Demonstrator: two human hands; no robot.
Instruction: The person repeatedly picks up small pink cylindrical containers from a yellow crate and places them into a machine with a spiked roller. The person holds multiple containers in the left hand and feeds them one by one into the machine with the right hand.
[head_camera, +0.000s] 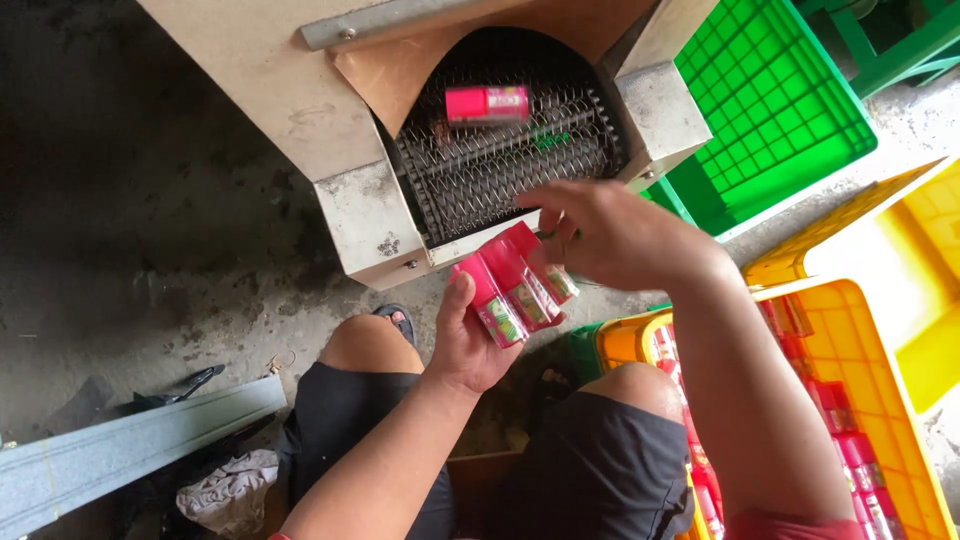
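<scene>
My left hand (468, 345) grips a row of three small bottles (512, 288) with pink-red caps and green-and-red labels, held fanned out below the machine's mouth. My right hand (612, 232) hovers over them, fingers curled, touching the rightmost bottle near its cap. One more pink-capped bottle (487, 103) lies on its side on the wire-mesh conveyor (500, 165) inside the arched opening of a metal machine (300, 90). I am seated with both knees under the hands.
An orange-yellow crate (890, 400) at my right holds several of the same bottles. A green crate (770, 110) stands beside the machine, another yellow crate (920, 250) at far right. A grey metal bar (130, 445) and a crumpled rag (230, 495) lie on the concrete floor at left.
</scene>
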